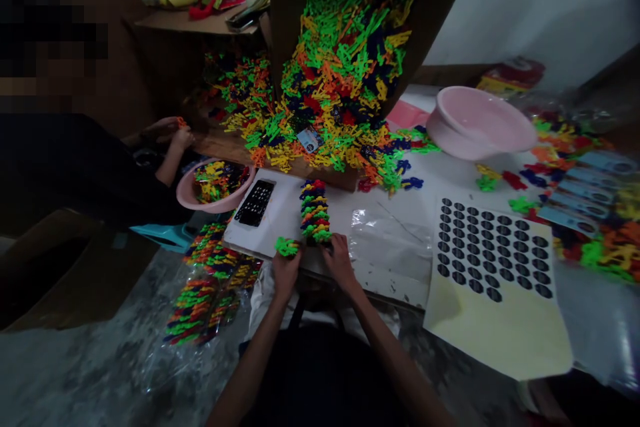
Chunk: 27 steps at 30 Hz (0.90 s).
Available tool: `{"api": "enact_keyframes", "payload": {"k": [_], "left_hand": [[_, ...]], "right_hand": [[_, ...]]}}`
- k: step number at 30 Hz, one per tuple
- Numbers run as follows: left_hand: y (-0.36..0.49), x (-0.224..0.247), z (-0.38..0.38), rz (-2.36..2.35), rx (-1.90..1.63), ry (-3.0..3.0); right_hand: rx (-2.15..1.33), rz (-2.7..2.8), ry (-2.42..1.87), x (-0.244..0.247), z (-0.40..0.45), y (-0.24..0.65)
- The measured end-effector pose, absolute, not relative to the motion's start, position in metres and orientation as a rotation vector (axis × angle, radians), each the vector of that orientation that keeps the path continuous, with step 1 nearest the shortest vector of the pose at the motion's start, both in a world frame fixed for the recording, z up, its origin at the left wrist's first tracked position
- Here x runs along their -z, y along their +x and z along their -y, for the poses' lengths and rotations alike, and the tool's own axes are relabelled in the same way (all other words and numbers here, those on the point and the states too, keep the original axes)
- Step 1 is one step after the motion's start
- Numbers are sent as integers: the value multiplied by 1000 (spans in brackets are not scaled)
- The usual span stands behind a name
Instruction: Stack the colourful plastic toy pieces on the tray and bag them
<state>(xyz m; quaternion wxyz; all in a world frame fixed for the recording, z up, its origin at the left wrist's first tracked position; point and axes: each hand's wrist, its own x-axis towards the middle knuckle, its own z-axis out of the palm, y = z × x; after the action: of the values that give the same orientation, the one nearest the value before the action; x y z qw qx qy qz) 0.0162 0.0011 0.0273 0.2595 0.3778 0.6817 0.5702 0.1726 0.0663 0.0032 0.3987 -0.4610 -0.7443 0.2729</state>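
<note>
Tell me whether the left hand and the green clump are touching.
Touching: the head view shows the left hand gripping the near edge of the green clump.

On a white tabletop: a black rectangular item, a row of multicoloured pieces, clear plastic, a yellowish sheet of black round stickers, a pink basin.

Pale yellow sheet, black ovals

A green plastic piece sits in the left hand; a multicoloured row of pieces touches the right hand.
</note>
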Motion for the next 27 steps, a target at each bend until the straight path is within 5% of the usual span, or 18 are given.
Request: {"api": "enact_keyframes", "payload": {"k": [14,27], "left_hand": [[27,-25,3,-1729,-1524,917],[36,-34,-16,-2263,-1097,1341]], "right_hand": [[-712,1943,-1087,3,-68,178],[-743,1896,-1140,5,-73,180]]}}
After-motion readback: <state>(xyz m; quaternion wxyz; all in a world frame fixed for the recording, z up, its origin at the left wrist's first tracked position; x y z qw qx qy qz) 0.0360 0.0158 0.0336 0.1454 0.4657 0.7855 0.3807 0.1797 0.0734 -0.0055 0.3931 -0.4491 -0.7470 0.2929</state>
